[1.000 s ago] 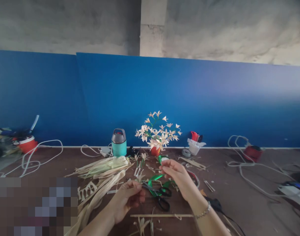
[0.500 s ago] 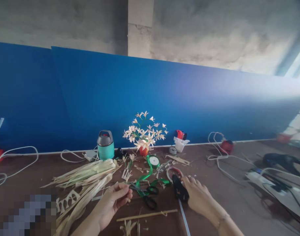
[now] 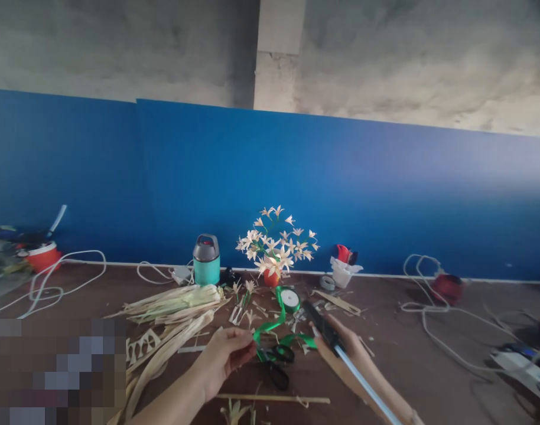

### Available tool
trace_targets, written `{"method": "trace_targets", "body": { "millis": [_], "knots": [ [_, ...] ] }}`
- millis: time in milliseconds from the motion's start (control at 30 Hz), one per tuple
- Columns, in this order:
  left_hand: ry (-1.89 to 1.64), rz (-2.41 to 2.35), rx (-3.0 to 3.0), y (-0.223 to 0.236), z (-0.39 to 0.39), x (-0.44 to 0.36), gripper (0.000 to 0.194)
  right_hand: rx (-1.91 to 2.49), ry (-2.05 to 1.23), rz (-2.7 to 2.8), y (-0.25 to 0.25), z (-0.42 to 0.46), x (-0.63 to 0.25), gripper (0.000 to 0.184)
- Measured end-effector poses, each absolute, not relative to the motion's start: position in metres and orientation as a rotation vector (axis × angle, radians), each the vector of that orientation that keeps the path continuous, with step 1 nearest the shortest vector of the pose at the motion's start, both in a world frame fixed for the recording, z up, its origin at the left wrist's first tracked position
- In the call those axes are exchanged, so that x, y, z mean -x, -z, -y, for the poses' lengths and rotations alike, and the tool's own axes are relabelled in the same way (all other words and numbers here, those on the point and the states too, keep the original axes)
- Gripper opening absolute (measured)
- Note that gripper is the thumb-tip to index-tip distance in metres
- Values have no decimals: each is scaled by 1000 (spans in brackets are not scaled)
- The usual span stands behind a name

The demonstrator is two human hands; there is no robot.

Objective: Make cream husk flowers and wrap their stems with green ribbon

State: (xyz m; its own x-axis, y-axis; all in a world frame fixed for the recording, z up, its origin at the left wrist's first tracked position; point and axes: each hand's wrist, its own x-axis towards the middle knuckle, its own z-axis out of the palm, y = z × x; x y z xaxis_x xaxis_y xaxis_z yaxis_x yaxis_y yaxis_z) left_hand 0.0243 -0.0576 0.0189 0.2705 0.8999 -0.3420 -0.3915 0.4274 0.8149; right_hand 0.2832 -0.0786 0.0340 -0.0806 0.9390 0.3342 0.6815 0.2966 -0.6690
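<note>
My left hand (image 3: 228, 361) is closed in a pinch, with a small pale husk flower (image 3: 251, 319) just above its fingertips; the stem is hidden by the fingers. My right hand (image 3: 341, 348) is wrapped round a black glue gun (image 3: 322, 323), whose nozzle points up and left. A long whitish glue stick (image 3: 363, 381) sticks out of its back end. Between the hands lie black-handled scissors (image 3: 276, 376) and loose green ribbon (image 3: 270, 324) running from a spool (image 3: 290, 299). Beyond stands a red pot (image 3: 272, 278) of pale husk flowers (image 3: 274, 242).
Dried corn husks (image 3: 176, 304) are heaped at left, near a teal canister (image 3: 207, 268). A thin stick (image 3: 274, 398) lies in front. White cables (image 3: 429, 310) trail at right, by a white power strip (image 3: 522, 366). A blue panel (image 3: 199, 177) backs the table.
My right hand, which was over the glue gun on the table, now has it lifted and tilted, nozzle up-left. My left hand keeps its pinch. The view has turned slightly left.
</note>
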Motion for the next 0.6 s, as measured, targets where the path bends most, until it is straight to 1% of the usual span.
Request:
{"method": "trace_targets", "body": {
  "millis": [100,233,367,600],
  "knots": [
    [-1013,-900,-670,-14,56,-31,22,1281,-655,1850,-40,82,-249,17],
    [-1013,-942,-735,-4,54,-34,28,1196,-773,1897,-35,87,-225,14],
    [-928,-1013,-850,0,53,-33,34,1213,-729,1895,-22,90,-223,13],
    [-946,-1046,-881,1,56,-34,30,1273,-651,1897,-12,89,-222,11]
  ]
}}
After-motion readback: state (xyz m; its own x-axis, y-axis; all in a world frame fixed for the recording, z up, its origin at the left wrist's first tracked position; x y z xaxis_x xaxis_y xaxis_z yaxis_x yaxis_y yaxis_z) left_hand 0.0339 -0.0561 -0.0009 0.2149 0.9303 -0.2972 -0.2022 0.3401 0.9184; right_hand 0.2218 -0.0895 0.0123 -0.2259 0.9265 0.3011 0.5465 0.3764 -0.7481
